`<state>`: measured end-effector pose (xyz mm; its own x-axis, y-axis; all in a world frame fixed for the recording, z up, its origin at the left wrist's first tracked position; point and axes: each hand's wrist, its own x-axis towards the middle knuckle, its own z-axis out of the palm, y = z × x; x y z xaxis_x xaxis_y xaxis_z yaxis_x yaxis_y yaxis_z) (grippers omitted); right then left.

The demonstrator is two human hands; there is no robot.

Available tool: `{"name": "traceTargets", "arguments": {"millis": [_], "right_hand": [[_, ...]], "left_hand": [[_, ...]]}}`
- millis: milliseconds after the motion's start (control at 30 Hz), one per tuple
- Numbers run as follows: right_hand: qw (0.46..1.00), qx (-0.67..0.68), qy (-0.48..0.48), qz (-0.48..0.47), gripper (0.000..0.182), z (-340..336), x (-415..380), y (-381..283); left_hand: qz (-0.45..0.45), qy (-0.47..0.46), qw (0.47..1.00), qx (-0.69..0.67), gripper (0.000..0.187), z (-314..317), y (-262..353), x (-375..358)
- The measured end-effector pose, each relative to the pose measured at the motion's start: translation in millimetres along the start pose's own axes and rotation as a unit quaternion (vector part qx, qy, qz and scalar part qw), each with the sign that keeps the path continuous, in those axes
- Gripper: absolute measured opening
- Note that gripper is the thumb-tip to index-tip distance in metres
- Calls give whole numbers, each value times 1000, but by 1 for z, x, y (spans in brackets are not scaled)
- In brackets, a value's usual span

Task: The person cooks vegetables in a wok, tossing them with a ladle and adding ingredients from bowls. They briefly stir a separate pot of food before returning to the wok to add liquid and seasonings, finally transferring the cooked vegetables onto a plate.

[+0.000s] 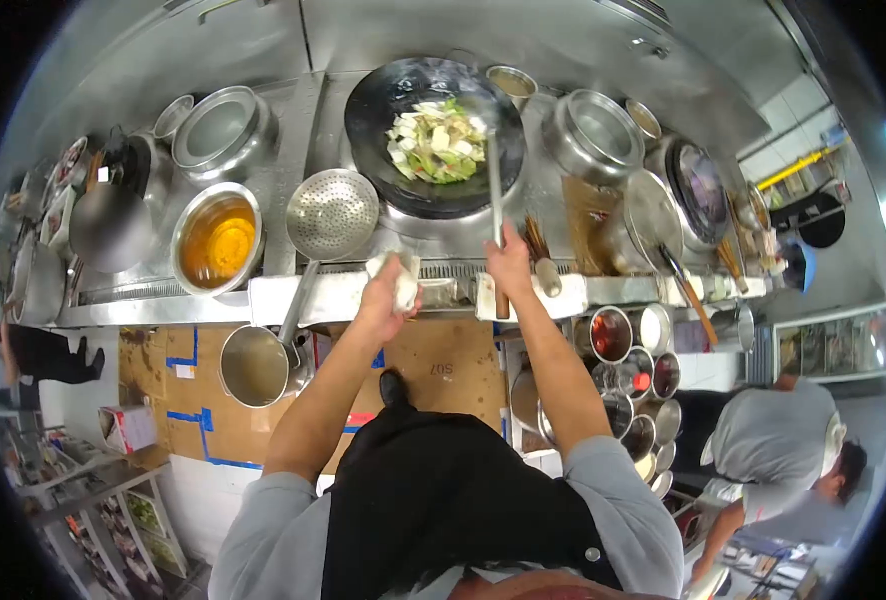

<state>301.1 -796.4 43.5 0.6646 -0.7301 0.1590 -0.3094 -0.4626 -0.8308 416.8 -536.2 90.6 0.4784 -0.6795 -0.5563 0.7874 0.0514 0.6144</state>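
My left hand [383,290] is closed around a folded white cloth [406,284] at the front edge of the stove, below the wok. My right hand [508,262] grips the handle of a long metal wok ladle [495,180] with a wooden end. The ladle reaches up into the black wok [373,110], where its head is blurred. Chopped pale and green vegetables [438,140] lie in the wok. Left of the wok, a perforated strainer [333,213] rests with its handle over the stove edge, near my left hand.
A steel bowl of orange oil [225,245] sits at left, and a pot of liquid [255,367] hangs lower. Several seasoning containers [611,334] stand at right. Another wok strainer [653,215] lies on the right side. A co-worker [778,440] bends down at far right.
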Motion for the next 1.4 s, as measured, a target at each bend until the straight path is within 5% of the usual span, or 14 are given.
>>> {"name": "traceTargets", "arguments": {"millis": [133,300,433,500,600,667,767,1000,1100,1167,1267,1300,1333,1400], "right_hand": [[975,133,-28,178,41,6,12,-72],[803,452,-157,355,15,24,18,-128],[906,242,-241,251,27,16,111,-83],[996,-15,-65,-63,44,26,115,-7],[996,-45,-71,-42,69,10,79,-2],[943,161,-204,208,68,-12,51,-67],[861,296,-310,274,69,-29,96,-71],[996,-3,-93,-3,62,-46,128,-4],[991,34,-115,67,56,-37,81,-8],[922,235,-187,244,44,-22,46,-59],[647,599,-197,429,19,-18,65,-87],[622,603,-228,446,10,-28,81,-110],[622,594,-237,452,21,-28,93,-102],[857,315,-282,294,56,-36,101,-114]], "left_hand": [[-24,34,999,-6,66,8,45,59],[18,132,991,0,53,51,78,140],[69,184,980,24,26,40,65,183],[60,191,980,6,19,55,75,153],[70,183,980,36,18,50,80,148],[64,187,980,38,17,39,77,170],[28,195,979,48,16,50,86,153],[60,209,976,30,18,47,84,160],[80,195,976,45,18,60,97,143],[64,159,982,76,28,40,85,154],[-11,167,983,77,43,45,104,141],[-24,115,990,71,55,24,96,146],[-18,105,993,54,53,13,95,139],[-4,84,996,17,50,-5,85,117]]}}
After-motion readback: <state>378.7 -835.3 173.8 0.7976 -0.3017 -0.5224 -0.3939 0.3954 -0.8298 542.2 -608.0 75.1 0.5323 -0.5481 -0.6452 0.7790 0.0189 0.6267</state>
